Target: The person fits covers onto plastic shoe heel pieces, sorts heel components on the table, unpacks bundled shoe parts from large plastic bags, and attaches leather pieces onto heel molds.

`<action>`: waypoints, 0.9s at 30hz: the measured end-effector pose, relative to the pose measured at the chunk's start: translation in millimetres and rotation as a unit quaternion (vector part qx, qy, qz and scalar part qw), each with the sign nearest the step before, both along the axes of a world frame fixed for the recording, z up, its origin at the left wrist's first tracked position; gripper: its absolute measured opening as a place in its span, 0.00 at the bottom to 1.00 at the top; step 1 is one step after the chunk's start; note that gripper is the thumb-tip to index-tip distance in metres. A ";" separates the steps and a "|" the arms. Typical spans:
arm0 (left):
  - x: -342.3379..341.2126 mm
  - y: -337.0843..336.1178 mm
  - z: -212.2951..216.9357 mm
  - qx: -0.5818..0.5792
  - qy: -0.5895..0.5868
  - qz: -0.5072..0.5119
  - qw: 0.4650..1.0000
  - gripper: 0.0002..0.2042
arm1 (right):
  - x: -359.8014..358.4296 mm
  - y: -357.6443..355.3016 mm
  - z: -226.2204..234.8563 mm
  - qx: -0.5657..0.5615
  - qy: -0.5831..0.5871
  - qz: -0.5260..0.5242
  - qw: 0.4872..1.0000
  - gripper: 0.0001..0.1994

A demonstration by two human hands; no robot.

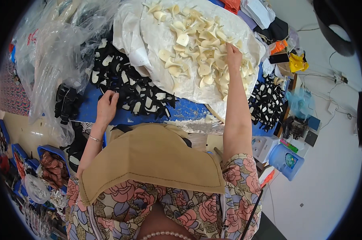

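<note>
Room: pale floor (pixel 329 176) at right, carrying a blue water jug (pixel 287 161). Blue table (pixel 189 110) under a white sheet (pixel 161 68); clear plastic bags (pixel 57 52) at left. Cream fan-shaped pieces (pixel 197 48) heaped on the sheet; black pieces (pixel 125 84) beside it. Right hand (pixel 233 55) rests fingers-down among cream pieces, grasp unclear. Left hand (pixel 107 106) lies loosely curled, touching black pieces

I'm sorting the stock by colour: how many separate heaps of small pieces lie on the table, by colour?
Cream pieces on the white sheet, under the right hand: 1 heap
Black-and-white pieces by the left hand: 1 heap
Black-and-white pieces at the right edge: 1 heap
Total: 3 heaps
</note>
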State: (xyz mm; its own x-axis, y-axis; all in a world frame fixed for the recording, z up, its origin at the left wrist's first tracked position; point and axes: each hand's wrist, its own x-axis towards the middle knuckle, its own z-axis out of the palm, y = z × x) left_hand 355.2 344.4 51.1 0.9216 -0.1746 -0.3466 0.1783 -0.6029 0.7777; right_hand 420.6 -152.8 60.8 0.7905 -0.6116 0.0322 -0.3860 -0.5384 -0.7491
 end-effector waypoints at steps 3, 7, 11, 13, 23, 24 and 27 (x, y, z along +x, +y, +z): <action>-3.7 -1.7 5.7 -0.003 -0.013 -0.003 1.000 0.10 | -9.4 -1.3 -1.9 0.033 0.012 -0.025 0.999 0.13; -4.7 -3.6 11.7 0.023 -0.008 -0.027 0.999 0.09 | -27.2 -9.7 -12.2 0.193 -0.103 -0.025 0.976 0.12; -6.8 -6.3 11.2 0.039 -0.025 -0.036 0.998 0.09 | -33.0 -2.0 -13.7 0.149 -0.118 -0.025 0.981 0.12; -8.6 -6.0 12.1 0.040 -0.019 -0.028 0.999 0.09 | -31.1 9.0 -2.1 0.081 0.002 0.021 0.996 0.12; -15.6 -6.5 20.4 0.085 -0.001 -0.040 0.996 0.11 | 74.1 48.4 -5.0 -0.046 0.056 0.076 0.994 0.29; -15.9 -7.5 21.8 0.111 0.016 -0.037 0.993 0.11 | 80.8 54.3 -17.2 -0.028 0.150 0.087 0.985 0.30; -17.4 -8.5 22.7 0.099 -0.008 -0.022 0.995 0.11 | 67.4 116.5 -29.0 -0.145 0.097 0.118 0.978 0.27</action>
